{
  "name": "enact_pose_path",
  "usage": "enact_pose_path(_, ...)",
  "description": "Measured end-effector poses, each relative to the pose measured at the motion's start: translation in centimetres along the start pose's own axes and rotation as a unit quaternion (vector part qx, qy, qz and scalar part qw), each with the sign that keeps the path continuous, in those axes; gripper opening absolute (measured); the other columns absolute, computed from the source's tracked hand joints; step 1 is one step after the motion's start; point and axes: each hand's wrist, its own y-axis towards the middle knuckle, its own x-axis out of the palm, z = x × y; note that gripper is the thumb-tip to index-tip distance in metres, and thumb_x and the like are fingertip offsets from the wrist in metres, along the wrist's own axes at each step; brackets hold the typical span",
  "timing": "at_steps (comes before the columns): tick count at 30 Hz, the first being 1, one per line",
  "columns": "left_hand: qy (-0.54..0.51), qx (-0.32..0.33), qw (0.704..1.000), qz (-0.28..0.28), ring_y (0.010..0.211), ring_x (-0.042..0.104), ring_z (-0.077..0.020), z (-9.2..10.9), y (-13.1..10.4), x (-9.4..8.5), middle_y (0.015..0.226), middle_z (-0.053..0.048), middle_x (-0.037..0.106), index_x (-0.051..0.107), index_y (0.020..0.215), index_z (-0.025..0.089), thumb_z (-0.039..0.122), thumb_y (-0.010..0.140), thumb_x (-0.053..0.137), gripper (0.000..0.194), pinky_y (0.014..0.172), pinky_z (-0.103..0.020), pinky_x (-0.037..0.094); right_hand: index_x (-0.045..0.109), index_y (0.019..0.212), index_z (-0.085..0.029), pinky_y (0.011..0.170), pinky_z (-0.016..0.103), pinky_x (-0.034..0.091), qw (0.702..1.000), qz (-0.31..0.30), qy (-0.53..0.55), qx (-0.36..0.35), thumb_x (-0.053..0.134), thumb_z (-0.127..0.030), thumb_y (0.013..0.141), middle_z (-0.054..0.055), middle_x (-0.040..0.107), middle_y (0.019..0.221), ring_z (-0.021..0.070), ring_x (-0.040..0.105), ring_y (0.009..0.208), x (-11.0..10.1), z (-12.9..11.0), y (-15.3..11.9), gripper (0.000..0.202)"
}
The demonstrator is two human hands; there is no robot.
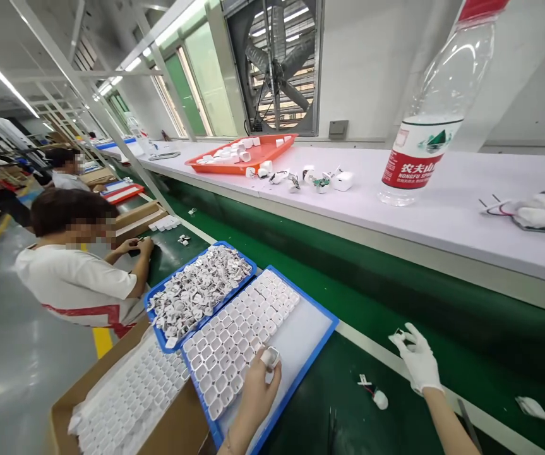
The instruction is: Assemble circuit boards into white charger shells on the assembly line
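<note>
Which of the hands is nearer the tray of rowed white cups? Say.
Left. The left hand is over the tray, holding a white cup; the right hand is off to the tray's right, over the green bench.

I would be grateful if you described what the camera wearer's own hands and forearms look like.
The left hand wears no glove; a thin line low on the left forearm may be a bracelet, too small to tell. The right hand wears a plain white glove ending near the wrist. No sleeve shows there or on the right forearm.
</note>
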Motion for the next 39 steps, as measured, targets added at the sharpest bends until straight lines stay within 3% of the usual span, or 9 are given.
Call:
enact_pose_path(4, -0.081, -0.019, 0.997, -0.008, 0.104, 0.067, -0.0253, 3.7, -1.7, 0.0, 0.115, -0.013, 0.069, 0.05, 0.117, 0.022, 0.029, 0.087, 0.06, 0.033, 0.085, -0.035, 0.054, 0.029, 0.146, -0.016, 0.096, 0.044, 0.051, 0.978, -0.03, 0.201, 0.04, 0.04, -0.059, 0.09, 0.018, 0.051, 0.138, 0.0286, 0.056, 0.123, -1.4, -1.5, -5.9, 0.072)
enact_pose_path(8, -0.136, 0.007, 0.988, -0.068, 0.123, 0.058, -0.0233, 7.8, -2.0, -0.1, 0.127, -0.012, 0.065, 0.044, 0.129, 0.022, 0.025, 0.087, 0.061, 0.046, 0.104, -0.035, 0.044, 0.037, 0.143, -0.026, 0.088, 0.043, 0.054, 0.936, -0.053, 0.344, 0.056, 0.022, -0.062, 0.094, 0.014, 0.049, 0.143, 0.0261, 0.058, 0.119, -2.1, -4.3, -11.9, 0.063)
enact_pose_path(12, -0.152, 0.066, 0.976, -0.144, 0.122, 0.059, -0.0236, 10.5, -2.0, 0.2, 0.129, -0.011, 0.065, 0.048, 0.131, 0.023, 0.022, 0.088, 0.06, 0.044, 0.108, -0.039, 0.04, 0.053, 0.132, -0.029, 0.067, 0.035, 0.053, 0.899, -0.058, 0.428, 0.072, 0.037, -0.063, 0.092, 0.011, 0.065, 0.115, 0.017, 0.063, 0.075, -2.6, -7.0, -16.1, 0.055)
enact_pose_path(15, -0.183, 0.108, 0.958, -0.194, 0.121, 0.06, -0.023, 11.1, -2.3, 1.0, 0.129, -0.009, 0.066, 0.037, 0.142, 0.025, 0.019, 0.089, 0.06, 0.058, 0.105, -0.041, 0.045, 0.057, 0.128, -0.03, 0.047, 0.024, 0.04, 0.85, -0.101, 0.51, 0.084, 0.052, -0.065, 0.085, 0.003, 0.067, 0.083, 0.0069, 0.042, 0.045, -3.3, -8.6, -18.6, 0.055)
enact_pose_path(18, -0.222, 0.121, 0.935, -0.251, 0.118, 0.062, -0.0208, 11.3, -2.4, 2.3, 0.128, -0.007, 0.066, 0.032, 0.145, 0.029, 0.017, 0.089, 0.061, 0.064, 0.101, -0.038, 0.049, 0.066, 0.11, -0.028, 0.043, 0.02, 0.034, 0.817, -0.123, 0.558, 0.083, 0.071, -0.061, 0.074, 0.002, 0.067, 0.073, 0.0054, 0.042, 0.041, -4.2, -9.6, -20.4, 0.049)
enact_pose_path(23, -0.258, 0.181, 0.908, -0.275, 0.104, 0.063, -0.0187, 12.2, -2.5, 3.8, 0.117, -0.005, 0.064, 0.057, 0.123, 0.028, 0.015, 0.081, 0.07, 0.046, 0.085, -0.03, 0.054, 0.068, 0.104, -0.029, 0.066, 0.023, 0.049, 0.834, -0.053, 0.544, 0.076, 0.078, -0.041, 0.076, 0.003, 0.071, 0.096, 0.0092, 0.059, 0.067, -5.8, -10.6, -22.2, 0.032)
enact_pose_path(30, -0.42, -0.168, 0.824, -0.343, 0.051, 0.05, -0.0059, 11.5, -3.9, 5.1, 0.085, 0.004, 0.057, 0.046, 0.086, 0.022, 0.028, 0.076, 0.075, 0.031, 0.036, -0.016, 0.039, 0.069, 0.115, -0.028, 0.081, 0.03, 0.052, 0.862, 0.021, 0.498, 0.098, 0.076, -0.028, 0.079, 0.002, 0.068, 0.103, 0.0142, 0.06, 0.086, -6.4, -11.3, -23.8, 0.037)
enact_pose_path(33, -0.43, -0.216, 0.803, -0.35, 0.05, 0.046, -0.0043, 10.6, -4.2, 5.6, 0.084, 0.003, 0.058, 0.048, 0.093, 0.021, 0.032, 0.082, 0.069, 0.026, 0.034, -0.013, 0.032, 0.066, 0.121, -0.03, 0.072, 0.029, 0.051, 0.867, 0.015, 0.488, 0.098, 0.076, -0.028, 0.08, 0.003, 0.069, 0.103, 0.0127, 0.059, 0.075, -6.4, -11.4, -24.2, 0.043)
enact_pose_path(39, -0.448, -0.192, 0.755, -0.438, 0.085, 0.063, -0.0167, 11.2, -4.7, 3.9, 0.127, -0.011, 0.059, 0.053, 0.123, 0.02, 0.026, 0.079, 0.072, 0.048, 0.06, -0.029, 0.058, 0.066, 0.118, -0.027, 0.05, 0.021, 0.044, 0.869, -0.005, 0.489, 0.081, 0.072, -0.035, 0.082, 0.006, 0.065, 0.115, 0.0067, 0.054, 0.059, -6.1, -11.4, -25.2, 0.036)
